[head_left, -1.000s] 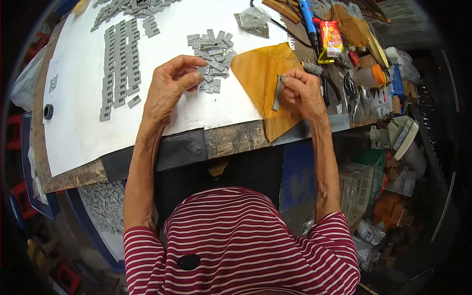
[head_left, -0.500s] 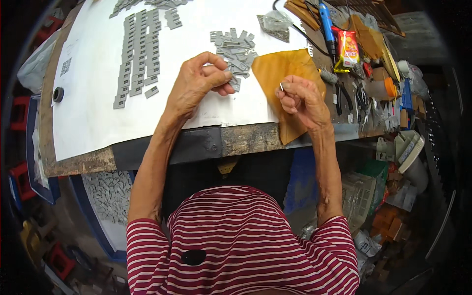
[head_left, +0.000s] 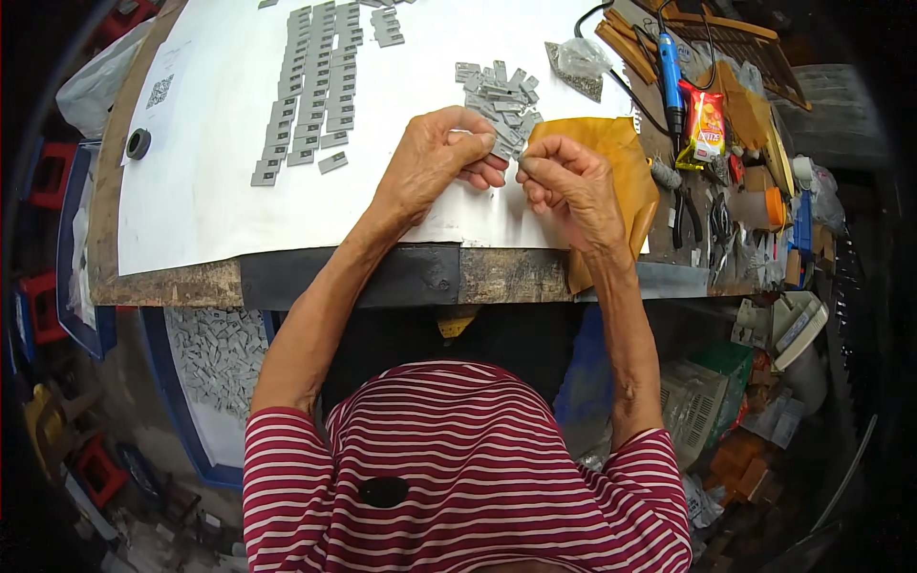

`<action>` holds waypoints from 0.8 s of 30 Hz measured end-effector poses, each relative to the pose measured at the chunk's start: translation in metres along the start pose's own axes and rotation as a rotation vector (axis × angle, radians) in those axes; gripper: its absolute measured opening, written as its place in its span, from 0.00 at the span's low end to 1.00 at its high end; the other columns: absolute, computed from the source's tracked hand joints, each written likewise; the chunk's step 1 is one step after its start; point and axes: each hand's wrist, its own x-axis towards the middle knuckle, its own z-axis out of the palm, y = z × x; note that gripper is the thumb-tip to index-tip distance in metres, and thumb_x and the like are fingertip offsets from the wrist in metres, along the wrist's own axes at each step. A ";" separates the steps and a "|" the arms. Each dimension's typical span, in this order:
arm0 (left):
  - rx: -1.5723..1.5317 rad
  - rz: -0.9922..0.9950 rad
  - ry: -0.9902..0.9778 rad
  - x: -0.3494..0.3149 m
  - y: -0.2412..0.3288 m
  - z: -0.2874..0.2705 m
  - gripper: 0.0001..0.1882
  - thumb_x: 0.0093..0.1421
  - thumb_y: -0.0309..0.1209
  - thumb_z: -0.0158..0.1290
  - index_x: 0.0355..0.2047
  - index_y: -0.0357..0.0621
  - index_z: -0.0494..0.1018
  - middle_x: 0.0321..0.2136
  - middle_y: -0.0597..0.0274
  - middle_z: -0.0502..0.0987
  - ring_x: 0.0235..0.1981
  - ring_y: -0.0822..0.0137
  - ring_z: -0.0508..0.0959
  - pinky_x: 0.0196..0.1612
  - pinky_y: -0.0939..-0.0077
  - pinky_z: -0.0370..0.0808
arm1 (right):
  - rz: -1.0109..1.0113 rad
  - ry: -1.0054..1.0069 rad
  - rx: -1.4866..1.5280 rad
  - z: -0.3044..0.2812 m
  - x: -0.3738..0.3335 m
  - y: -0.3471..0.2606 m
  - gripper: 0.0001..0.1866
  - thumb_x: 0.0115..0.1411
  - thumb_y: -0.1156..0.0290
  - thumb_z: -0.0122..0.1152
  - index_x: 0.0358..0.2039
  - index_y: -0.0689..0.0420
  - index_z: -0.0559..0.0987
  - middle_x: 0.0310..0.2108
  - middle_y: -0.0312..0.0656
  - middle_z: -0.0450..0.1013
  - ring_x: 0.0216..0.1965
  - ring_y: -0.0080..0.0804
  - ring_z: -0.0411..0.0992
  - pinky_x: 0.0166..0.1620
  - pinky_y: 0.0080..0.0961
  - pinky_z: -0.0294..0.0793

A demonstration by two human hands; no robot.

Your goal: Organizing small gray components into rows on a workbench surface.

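Observation:
My left hand (head_left: pixel 435 164) is closed in a pinch on a small flat grey plate (head_left: pixel 501 149), whose end shows past the thumb. Close beside it, my right hand (head_left: pixel 571 186) pinches a tiny metal piece, mostly covered by the fingertips. Its tips almost meet the grey plate. Just beyond both hands lies a loose pile of similar grey plates (head_left: pixel 500 94). Under and beside my right hand rests a sheet of amber-brown paper (head_left: pixel 626 158). Further left, more grey plates (head_left: pixel 310 91) lie in close, overlapping columns on the white sheet (head_left: pixel 205 205).
A black ring (head_left: pixel 138 144) sits at the left. To the right are a bag of small parts (head_left: pixel 578 69), a blue pen-shaped tool (head_left: pixel 671 76), a red-yellow packet (head_left: pixel 705 129) and black-handled pliers (head_left: pixel 686 218). Below the table edge, a blue tray (head_left: pixel 172 382) holds many grey pieces.
My right hand has moved left and in toward the left hand, bringing the tiny metal piece to the grey plate. The view has shifted, so the table appears further left and higher before.

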 end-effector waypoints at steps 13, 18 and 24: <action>0.070 0.075 -0.045 0.001 0.000 0.003 0.11 0.57 0.31 0.49 0.36 0.37 0.68 0.22 0.59 0.75 0.22 0.75 0.74 0.28 0.83 0.72 | -0.092 0.044 -0.034 0.001 0.000 0.002 0.04 0.53 0.78 0.55 0.28 0.65 0.73 0.21 0.39 0.71 0.18 0.17 0.65 0.19 0.12 0.64; 0.066 0.110 -0.049 0.003 -0.004 0.004 0.10 0.57 0.30 0.49 0.36 0.36 0.68 0.23 0.59 0.75 0.23 0.75 0.74 0.30 0.83 0.73 | -0.095 0.051 -0.094 0.001 -0.001 0.001 0.04 0.52 0.78 0.55 0.28 0.65 0.73 0.20 0.39 0.71 0.18 0.17 0.65 0.19 0.12 0.65; 0.136 0.105 -0.027 0.002 -0.004 0.006 0.08 0.57 0.27 0.48 0.35 0.36 0.68 0.23 0.61 0.74 0.24 0.75 0.75 0.31 0.84 0.73 | -0.099 0.046 -0.085 -0.001 0.000 0.003 0.03 0.52 0.78 0.55 0.28 0.64 0.73 0.20 0.39 0.71 0.17 0.17 0.65 0.18 0.12 0.65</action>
